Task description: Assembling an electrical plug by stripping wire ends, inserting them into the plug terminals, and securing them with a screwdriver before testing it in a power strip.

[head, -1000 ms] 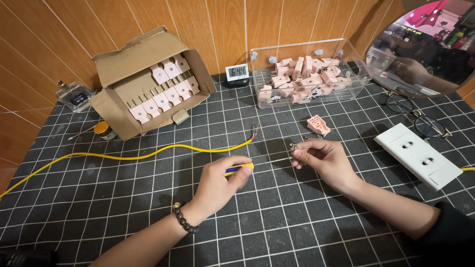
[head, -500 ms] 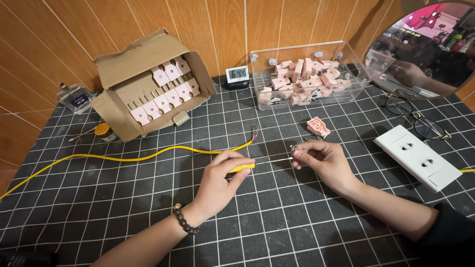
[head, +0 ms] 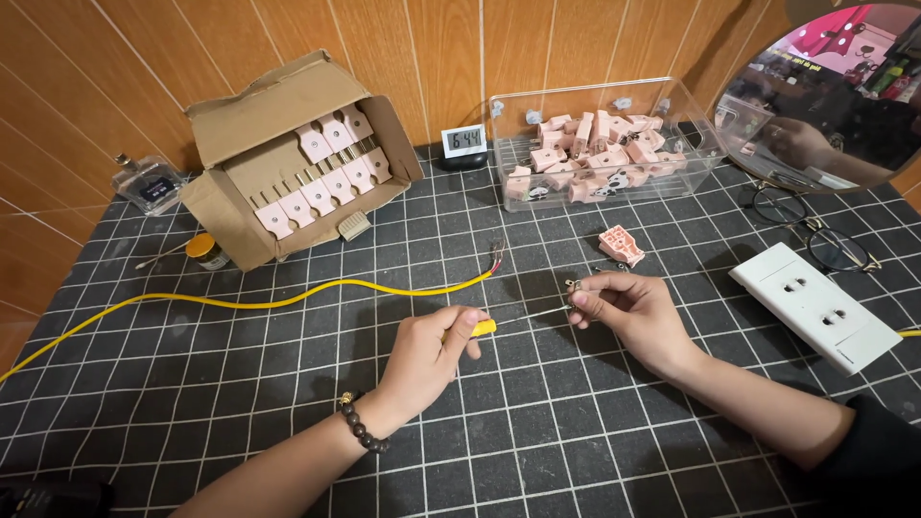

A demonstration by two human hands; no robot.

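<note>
My left hand (head: 430,352) grips a small screwdriver with a yellow handle (head: 484,328); its thin shaft points right toward my right hand (head: 628,309). That hand pinches a small metal part (head: 574,286) between thumb and fingertips, right at the screwdriver's tip. A pink plug piece (head: 621,245) lies on the mat just beyond my right hand. A yellow cable (head: 288,300) runs from the left edge to a stripped end (head: 496,257) above my left hand.
An open cardboard box (head: 288,158) of pink plugs stands at back left, a clear bin (head: 604,144) of pink plug parts at back right. A white socket strip (head: 814,307), glasses (head: 815,230), a round mirror (head: 844,86), a small clock (head: 466,144) and a little jar (head: 203,251) lie around.
Both hands have stayed nearly still; the screwdriver remains at the small part, with only slight finger shifts.
</note>
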